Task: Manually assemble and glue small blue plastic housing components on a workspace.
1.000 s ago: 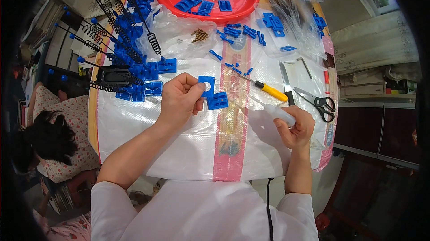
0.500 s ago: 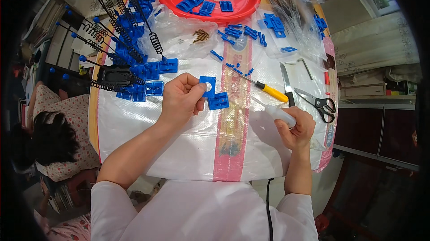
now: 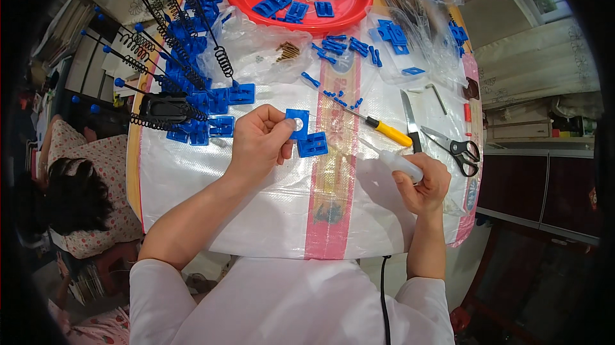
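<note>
2 hands [image 3: 259, 137] and 1 bottle [image 3: 400, 164] show. So do 1 screwdriver [image 3: 392, 133], 1 knife [image 3: 409, 114] and 1 basin [image 3: 346, 10]

White bottle [image 3: 402, 164] partly behind right fingers [image 3: 437, 169]

Spring rods [image 3: 221, 61] sit left and far of your left hand [image 3: 259, 137]. Tray [image 3: 314, 27] at far middle, clips [image 3: 324, 9] in it. Beyond your right hand [image 3: 424, 181]: screwdriver [image 3: 393, 133], then knife [image 3: 409, 112] to its right; scissors [image 3: 457, 147] right of both.
</note>
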{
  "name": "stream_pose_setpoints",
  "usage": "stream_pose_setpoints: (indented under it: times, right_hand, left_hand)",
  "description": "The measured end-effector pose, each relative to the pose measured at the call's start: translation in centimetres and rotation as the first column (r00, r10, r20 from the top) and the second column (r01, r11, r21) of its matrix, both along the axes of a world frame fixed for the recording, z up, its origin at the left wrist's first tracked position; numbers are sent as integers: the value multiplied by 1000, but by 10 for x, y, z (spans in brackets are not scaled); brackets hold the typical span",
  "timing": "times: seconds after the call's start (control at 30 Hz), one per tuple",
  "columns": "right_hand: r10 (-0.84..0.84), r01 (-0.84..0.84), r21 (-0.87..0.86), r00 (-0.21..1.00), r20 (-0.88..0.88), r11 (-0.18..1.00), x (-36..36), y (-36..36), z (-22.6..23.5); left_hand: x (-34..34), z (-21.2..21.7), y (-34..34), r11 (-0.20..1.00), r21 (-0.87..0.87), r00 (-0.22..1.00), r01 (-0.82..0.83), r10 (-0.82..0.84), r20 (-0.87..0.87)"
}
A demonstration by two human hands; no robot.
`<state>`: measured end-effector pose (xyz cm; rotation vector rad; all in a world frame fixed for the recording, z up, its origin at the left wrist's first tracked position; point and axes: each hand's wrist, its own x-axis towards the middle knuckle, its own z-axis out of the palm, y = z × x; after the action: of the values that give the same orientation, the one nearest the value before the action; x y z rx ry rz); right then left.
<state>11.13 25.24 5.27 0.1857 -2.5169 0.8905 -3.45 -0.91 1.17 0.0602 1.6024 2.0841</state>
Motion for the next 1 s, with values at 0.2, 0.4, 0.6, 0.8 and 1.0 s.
stream_pose_setpoints:
  times: [0.2, 0.4, 0.6, 0.8, 1.0]
  right_hand:
    - [1, -1, -5, 1000, 4, 1000, 1, 0, -1]
    - [0, 0, -8, 1000, 16, 1000, 3, 1, -2]
    - [-3, 3, 4, 1000, 7, 1000, 1, 0, 0]
    - [5, -5, -15, 1000, 21, 1000, 3, 1, -3]
    - [3, -2, -12, 999, 34, 1000, 4, 2, -3]
  left_hand:
    - [0, -2, 0, 1000, 0, 1000, 2, -2, -3]
    - [0, 0, 0, 1000, -2, 1000, 7, -7, -1]
    - [0, -2, -1, 1000, -8, 1000, 12, -13, -8]
    - [0, -2, -1, 1000, -1, 1000, 10, -10, -12]
    - [0, -1, -1, 1000, -1, 1000, 9, -9, -10]
